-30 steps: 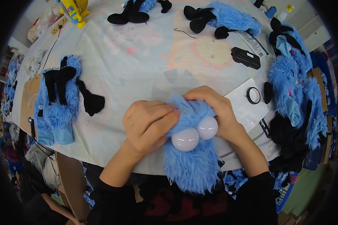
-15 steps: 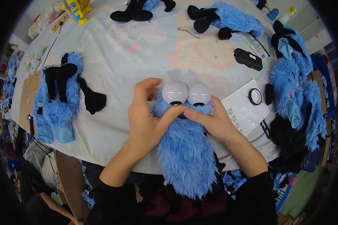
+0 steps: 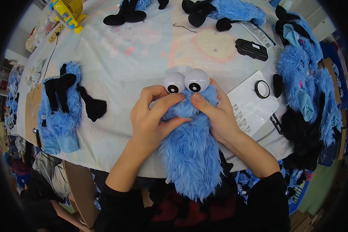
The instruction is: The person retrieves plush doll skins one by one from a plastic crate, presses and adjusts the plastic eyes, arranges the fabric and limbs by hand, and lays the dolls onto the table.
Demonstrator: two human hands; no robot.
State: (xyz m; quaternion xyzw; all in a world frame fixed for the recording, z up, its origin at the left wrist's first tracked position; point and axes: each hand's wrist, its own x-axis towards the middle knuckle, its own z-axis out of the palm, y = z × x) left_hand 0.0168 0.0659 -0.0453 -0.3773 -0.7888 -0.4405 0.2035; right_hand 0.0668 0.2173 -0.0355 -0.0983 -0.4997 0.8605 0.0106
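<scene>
Pinching blue fur below the plastic eyes (image 3: 197, 82) between thumb and forefinger, the left hand (image 3: 152, 114) holds one side of a googly-eyed blue plush (image 3: 193, 154); the right hand (image 3: 221, 116) clasps the other, thumb pressed under an eye. The plush extends past the tabletop's (image 3: 131, 77) near edge. Toward the right edge, a black ring (image 3: 256, 88) rests on white sheeting (image 3: 246, 110); another blue plush (image 3: 67, 121) lies along the left edge.
</scene>
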